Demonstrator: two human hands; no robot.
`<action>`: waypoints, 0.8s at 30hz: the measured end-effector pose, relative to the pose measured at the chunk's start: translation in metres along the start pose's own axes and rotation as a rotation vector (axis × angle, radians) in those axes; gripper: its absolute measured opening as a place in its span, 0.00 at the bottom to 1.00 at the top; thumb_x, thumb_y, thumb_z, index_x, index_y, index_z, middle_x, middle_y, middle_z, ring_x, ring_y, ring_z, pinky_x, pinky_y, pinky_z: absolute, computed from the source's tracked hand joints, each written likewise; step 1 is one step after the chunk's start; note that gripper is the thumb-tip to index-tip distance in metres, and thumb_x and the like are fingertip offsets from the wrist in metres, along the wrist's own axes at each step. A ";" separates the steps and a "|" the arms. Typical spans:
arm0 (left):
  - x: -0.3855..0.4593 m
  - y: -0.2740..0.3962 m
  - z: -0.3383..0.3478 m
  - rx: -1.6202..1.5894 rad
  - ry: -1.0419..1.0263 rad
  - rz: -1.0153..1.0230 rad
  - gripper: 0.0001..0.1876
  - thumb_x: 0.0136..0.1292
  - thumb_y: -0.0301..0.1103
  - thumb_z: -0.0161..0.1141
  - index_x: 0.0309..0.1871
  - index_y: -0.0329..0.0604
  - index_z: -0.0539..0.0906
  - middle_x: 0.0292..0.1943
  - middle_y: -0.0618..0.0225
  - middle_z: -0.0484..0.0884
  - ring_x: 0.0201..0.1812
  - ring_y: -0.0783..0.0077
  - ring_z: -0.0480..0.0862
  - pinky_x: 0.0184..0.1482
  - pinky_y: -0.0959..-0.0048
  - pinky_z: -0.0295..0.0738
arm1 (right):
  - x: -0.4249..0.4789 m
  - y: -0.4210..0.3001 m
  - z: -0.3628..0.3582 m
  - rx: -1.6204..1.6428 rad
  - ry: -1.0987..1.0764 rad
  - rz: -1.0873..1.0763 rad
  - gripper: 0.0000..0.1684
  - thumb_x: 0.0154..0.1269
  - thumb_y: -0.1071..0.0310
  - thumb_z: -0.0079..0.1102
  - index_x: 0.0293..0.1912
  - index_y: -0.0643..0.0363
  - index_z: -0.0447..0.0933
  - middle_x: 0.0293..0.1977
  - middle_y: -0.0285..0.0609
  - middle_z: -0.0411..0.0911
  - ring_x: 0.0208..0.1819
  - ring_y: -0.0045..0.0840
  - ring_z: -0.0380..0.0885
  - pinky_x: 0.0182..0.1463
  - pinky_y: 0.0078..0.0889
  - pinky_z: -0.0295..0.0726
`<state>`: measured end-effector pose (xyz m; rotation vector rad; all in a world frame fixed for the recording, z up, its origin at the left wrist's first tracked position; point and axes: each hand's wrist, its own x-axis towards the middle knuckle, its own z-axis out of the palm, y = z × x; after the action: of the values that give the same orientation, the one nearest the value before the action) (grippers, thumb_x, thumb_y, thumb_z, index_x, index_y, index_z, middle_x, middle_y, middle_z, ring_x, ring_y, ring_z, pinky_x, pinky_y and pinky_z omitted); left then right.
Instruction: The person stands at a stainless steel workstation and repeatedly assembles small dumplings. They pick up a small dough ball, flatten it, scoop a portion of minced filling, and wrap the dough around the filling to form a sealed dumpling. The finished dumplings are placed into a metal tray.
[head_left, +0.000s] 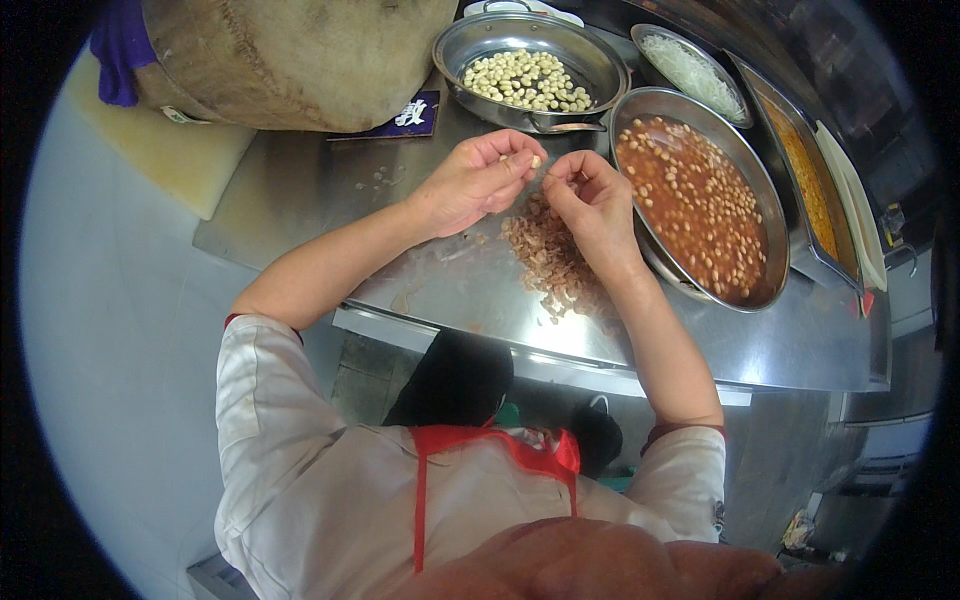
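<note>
My left hand (484, 180) pinches a pale peeled nut or bean (535, 161) between thumb and forefinger, above the steel worktop. Close beside it on the right, my right hand (592, 199) has thumb and forefinger pressed together; whether a scrap sits between them is hidden. Under and beside that hand spreads a heap of thin brown skins (551, 244). Beyond my hands stands a two-handled steel pan (442, 56) with pale peeled nuts or beans (525, 75) in it. To the right, a large steel basin (652, 274) holds many unpeeled ones (701, 195) in reddish-brown liquid.
Shredded white food fills a steel bowl (694, 71) at the back right. Right of the basin is a rectangular steel pan (840, 259) with orange-brown contents. A big round wooden block (300, 60) stands at the back left, by a dark blue card (416, 116) bearing writing.
</note>
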<state>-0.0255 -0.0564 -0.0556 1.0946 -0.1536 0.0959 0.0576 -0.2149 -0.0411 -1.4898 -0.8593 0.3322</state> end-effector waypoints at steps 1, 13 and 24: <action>0.000 0.001 0.000 0.000 -0.004 -0.006 0.08 0.71 0.33 0.50 0.49 0.42 0.72 0.34 0.74 0.74 0.19 0.89 0.60 0.21 0.87 0.51 | 0.000 -0.001 0.000 0.000 -0.007 0.009 0.05 0.60 0.72 0.57 0.31 0.64 0.76 0.24 0.30 0.74 0.26 0.09 0.68 0.30 0.13 0.68; -0.002 -0.007 0.003 0.161 0.008 0.053 0.06 0.71 0.33 0.49 0.44 0.43 0.73 0.29 0.74 0.73 0.19 0.88 0.59 0.20 0.86 0.51 | 0.000 -0.005 -0.003 0.289 -0.115 0.239 0.09 0.62 0.67 0.61 0.34 0.65 0.77 0.26 0.35 0.76 0.25 0.13 0.72 0.29 0.14 0.68; -0.003 -0.001 0.006 0.000 -0.044 -0.022 0.07 0.71 0.34 0.50 0.44 0.42 0.74 0.31 0.74 0.72 0.20 0.88 0.61 0.21 0.86 0.52 | 0.000 -0.002 -0.004 0.449 -0.133 0.242 0.05 0.59 0.73 0.60 0.34 0.65 0.76 0.26 0.35 0.76 0.24 0.13 0.72 0.29 0.13 0.68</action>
<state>-0.0290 -0.0624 -0.0547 1.0988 -0.1807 0.0524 0.0603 -0.2180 -0.0388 -1.1581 -0.6531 0.7592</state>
